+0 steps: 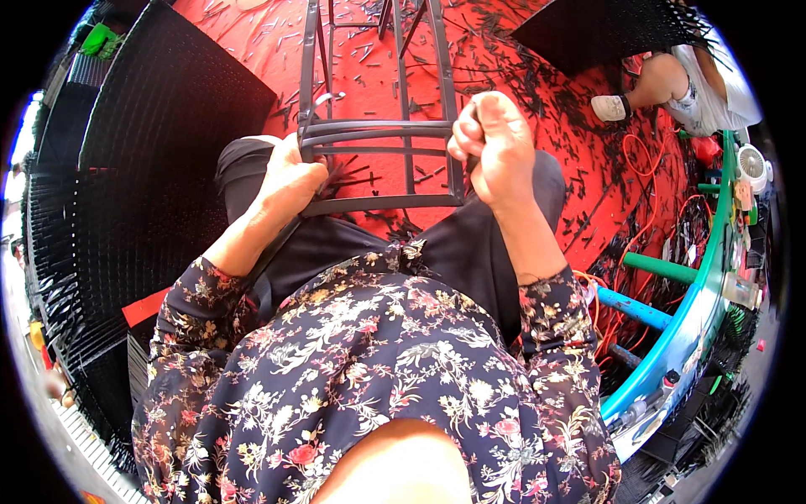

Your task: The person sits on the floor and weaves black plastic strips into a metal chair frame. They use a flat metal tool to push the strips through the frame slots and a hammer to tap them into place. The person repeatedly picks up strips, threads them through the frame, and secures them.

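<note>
A black metal frame (pixel 382 202) with long posts stands between my knees, its near end closest to me. Dark flat strips (pixel 378 131) run across it from post to post, a little beyond its near crossbar. My left hand (pixel 290 178) is closed at the left post, where the strips meet it; its fingertips are partly hidden. Beside the right post, my right hand (pixel 501 149) is curled into a fist with the thumb on top. A dark piece of strip shows between its fingers, and its far end is hidden in the palm.
Black woven panels (pixel 168 126) stand at my left, another panel (pixel 600 34) at the far right. Cut strip scraps litter the red floor covering (pixel 579 181). A person's leg (pixel 655 84) shows at right, near a white fan (pixel 753 166) and a blue-green curved rail (pixel 672 323).
</note>
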The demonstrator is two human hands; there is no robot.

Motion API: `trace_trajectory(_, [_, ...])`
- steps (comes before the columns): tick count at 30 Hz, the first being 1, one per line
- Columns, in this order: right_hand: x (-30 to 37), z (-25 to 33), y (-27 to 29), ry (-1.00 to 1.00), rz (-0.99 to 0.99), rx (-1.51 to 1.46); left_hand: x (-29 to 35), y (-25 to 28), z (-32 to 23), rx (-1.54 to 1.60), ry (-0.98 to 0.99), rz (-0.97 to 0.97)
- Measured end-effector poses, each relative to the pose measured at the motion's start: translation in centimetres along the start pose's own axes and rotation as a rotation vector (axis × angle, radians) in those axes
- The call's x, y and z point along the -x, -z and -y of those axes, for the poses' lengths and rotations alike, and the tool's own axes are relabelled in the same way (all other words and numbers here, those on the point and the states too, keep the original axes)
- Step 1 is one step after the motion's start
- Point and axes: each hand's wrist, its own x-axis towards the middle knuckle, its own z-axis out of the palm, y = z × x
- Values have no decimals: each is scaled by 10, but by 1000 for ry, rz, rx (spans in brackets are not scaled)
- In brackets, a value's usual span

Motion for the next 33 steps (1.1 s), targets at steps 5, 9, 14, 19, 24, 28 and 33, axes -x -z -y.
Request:
trace_trajectory(5, [19, 8, 2, 5, -85, 15, 6, -13, -9, 14, -100, -98])
trace_trajectory(9, [46, 18, 3, -38, -139, -2, -8, -9, -9, -231, -94, -60])
trace_trajectory(14, [85, 20, 9, -59, -172, -55, -29, -18, -24, -545, -315, -105])
trace_trajectory(19, [101, 4, 1, -22, -143, -78, -48, -25, -41, -1079, -372, -81])
trace_trajectory(24, [101, -1, -12, 58, -164, -77, -63, -37, -69, -1242, -175, -86])
trace_trajectory(28, [108, -3, -9, 127, -187, -70, -66, -41, -73, -1158, -213, -89])
trace_trajectory(33, [119, -18, -6, 168, -185, -68, -87, -41, -45, -1127, -360, -80])
